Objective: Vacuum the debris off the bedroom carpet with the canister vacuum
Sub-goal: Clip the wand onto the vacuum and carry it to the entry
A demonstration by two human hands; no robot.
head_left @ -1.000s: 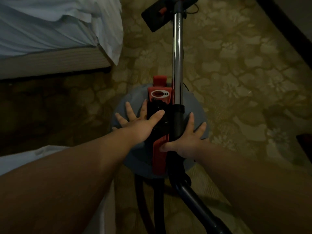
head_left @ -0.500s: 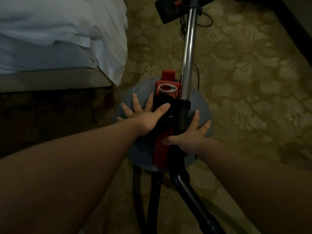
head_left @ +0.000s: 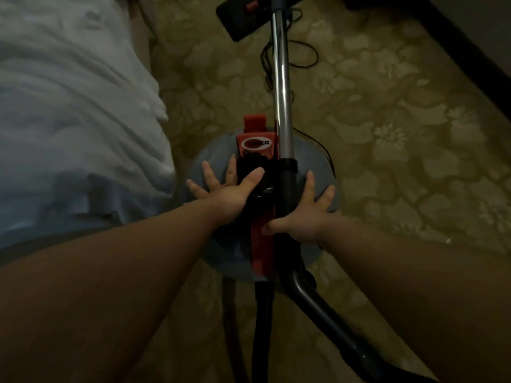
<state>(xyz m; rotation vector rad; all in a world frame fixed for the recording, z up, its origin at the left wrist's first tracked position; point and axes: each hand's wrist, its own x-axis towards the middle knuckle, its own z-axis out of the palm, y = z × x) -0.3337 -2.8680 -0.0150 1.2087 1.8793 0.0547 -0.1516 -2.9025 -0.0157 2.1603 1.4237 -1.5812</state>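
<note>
Dim bedroom, seen from above along a person's two bare forearms. Along the left edge of the carpet (head_left: 401, 134) stands a bed (head_left: 72, 106). Its rumpled white sheet hangs just beside the machine.

Next to the bed, mid-carpet, sits the canister vacuum (head_left: 215, 158), a round grey drum. A red handle (head_left: 261, 252) runs front to back across its lid. The left grip (head_left: 229, 193), a bare hand, lies flat on the lid to the left of that handle. Its fingers are straight and fanned apart, and its thumb rests across a black part at the centre. It clasps nothing.

Just right of the handle, a shiny metal tube (head_left: 282, 87) runs straight away from the person. Its long axis points to the carpet's far edge, where the black floor head (head_left: 240, 20) rests, partly cut off.

The right grip (head_left: 307, 217) presses on the lid, with the tube's dark lower end lying between thumb and forefinger. Its fingers are also straight and spread, not wrapped round the tube.

A black hose (head_left: 262, 327) trails from the drum toward the person. A thin cord (head_left: 317, 54) loops on the carpet beside the tube. Dark skirting (head_left: 459, 42) borders the far right corner.

No debris can be made out in this light. Cleaning seems not yet under way. The right grip is nearer the tube and would probably be the one to take it.
</note>
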